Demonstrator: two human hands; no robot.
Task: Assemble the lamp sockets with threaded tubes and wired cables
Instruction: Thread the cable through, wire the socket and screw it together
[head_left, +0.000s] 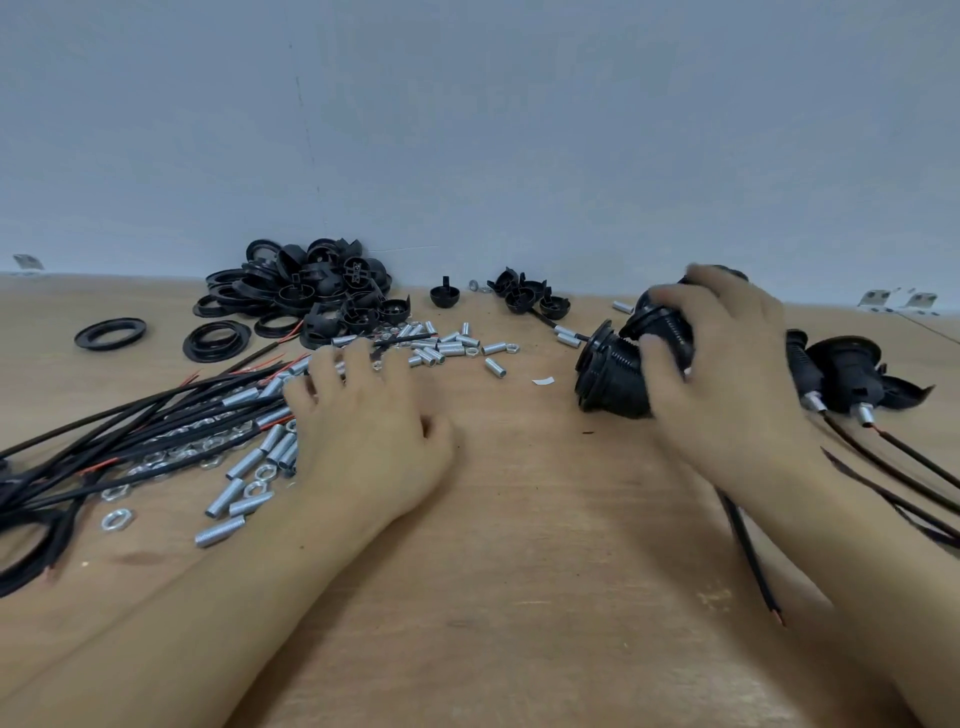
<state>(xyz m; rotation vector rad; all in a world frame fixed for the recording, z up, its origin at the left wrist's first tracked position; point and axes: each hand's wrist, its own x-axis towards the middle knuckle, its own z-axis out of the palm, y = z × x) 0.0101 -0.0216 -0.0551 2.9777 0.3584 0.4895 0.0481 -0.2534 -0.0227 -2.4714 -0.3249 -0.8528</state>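
My right hand (722, 364) grips a black lamp socket (615, 376) lying on its side at the right of the wooden table; a second socket sits just behind it under my fingers. A black cable (748, 561) runs from beneath that hand toward me. My left hand (363, 431) lies flat, fingers straight, over the pile of silver threaded tubes (249, 467) and the ends of the black wired cables (130, 421). Whether the fingertips hold a tube is hidden.
A heap of black socket caps and rings (306, 291) sits against the back wall. Loose tubes and nuts (447, 348) are scattered mid-table. Assembled sockets with tubes and cables (847, 374) lie at the far right. Loose caps (524, 296) rest near the wall.
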